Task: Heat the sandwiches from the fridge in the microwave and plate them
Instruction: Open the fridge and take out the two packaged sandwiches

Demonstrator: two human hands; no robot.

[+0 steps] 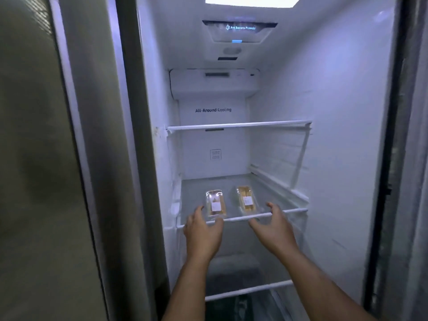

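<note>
Neither grip holds anything: the left hand and right hand are spread apart at the front rail of the glass shelf. Two wrapped sandwiches, the left pack and right pack, lie side by side just beyond the fingertips. The slick wrap could slip in a loose pinch, or a pack could catch on the rail.
</note>
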